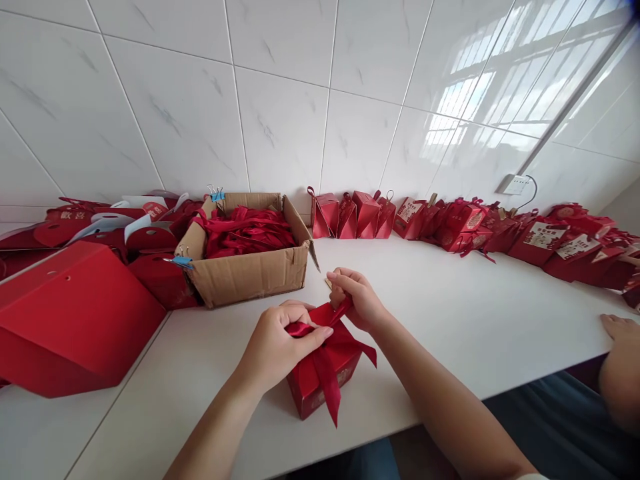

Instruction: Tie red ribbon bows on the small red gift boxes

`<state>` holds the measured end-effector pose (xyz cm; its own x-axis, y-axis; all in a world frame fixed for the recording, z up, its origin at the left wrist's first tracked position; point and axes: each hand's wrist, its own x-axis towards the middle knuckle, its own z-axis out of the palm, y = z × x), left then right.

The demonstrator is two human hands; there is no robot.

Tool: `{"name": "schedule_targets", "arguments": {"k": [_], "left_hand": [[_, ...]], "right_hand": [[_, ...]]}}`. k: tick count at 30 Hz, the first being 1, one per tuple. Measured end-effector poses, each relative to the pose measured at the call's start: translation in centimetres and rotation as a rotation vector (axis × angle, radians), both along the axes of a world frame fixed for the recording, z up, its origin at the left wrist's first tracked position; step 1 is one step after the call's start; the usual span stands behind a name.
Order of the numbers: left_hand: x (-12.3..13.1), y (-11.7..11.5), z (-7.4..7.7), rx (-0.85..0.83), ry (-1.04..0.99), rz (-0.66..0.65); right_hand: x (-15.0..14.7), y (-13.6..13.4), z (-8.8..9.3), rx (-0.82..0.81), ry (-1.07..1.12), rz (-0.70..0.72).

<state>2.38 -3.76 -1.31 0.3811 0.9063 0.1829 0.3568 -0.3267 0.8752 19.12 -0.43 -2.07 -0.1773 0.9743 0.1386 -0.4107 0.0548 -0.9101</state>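
A small red gift box (306, 381) stands on the white table near its front edge. Dark red satin ribbon (327, 387) is tied on its top, with one tail hanging down the front and another pointing right. My left hand (280, 337) pinches a loop of the ribbon between thumb and fingers, over the top of the box. Just right of it, my right hand (356, 298) is closed on another stretch of the same ribbon, held up and to the right. The knot is partly hidden by my left fingers.
Behind my hands a cardboard box (250, 275) holds a heap of red ribbons (247, 230). Red boxes (75, 307) crowd the left. A row of small red boxes (367, 215) and more gift boxes (463, 223) line the tiled wall. Another person's hand (620, 333) rests at right.
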Motion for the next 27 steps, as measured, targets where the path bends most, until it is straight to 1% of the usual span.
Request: {"name": "schedule_targets", "arguments": {"k": [7,10,13,15,17,20,23,27], "left_hand": [[-0.3,0.0,0.3,-0.051,-0.003,0.003],[-0.5,0.0,0.5,-0.110,-0.072,-0.025],[-1.0,0.1,0.7,-0.191,-0.133,-0.105],[-1.3,0.2,0.8,-0.226,-0.164,-0.130],[-1.5,0.2,0.9,-0.240,-0.216,-0.143],[-1.6,0.2,1.0,-0.271,-0.296,-0.187],[-1.6,0.1,1.2,-0.318,-0.315,-0.209],[-1.5,0.1,1.2,-0.315,-0.308,-0.186]], "right_hand": [[0.3,-0.4,0.4,0.029,-0.055,-0.019],[0.7,-0.9,0.7,0.140,-0.222,-0.051],[1.3,-1.5,1.2,0.280,-0.517,-0.035],[1.6,-1.9,1.6,0.399,-0.714,-0.026],[1.8,-2.3,2.1,0.524,-0.854,-0.053],[1.6,-3.0,2.7,0.632,-0.971,-0.072],[1.2,-3.6,3.0,0.664,-1.039,-0.023],[1.0,-3.8,2.9,0.693,-1.065,0.007]]}}
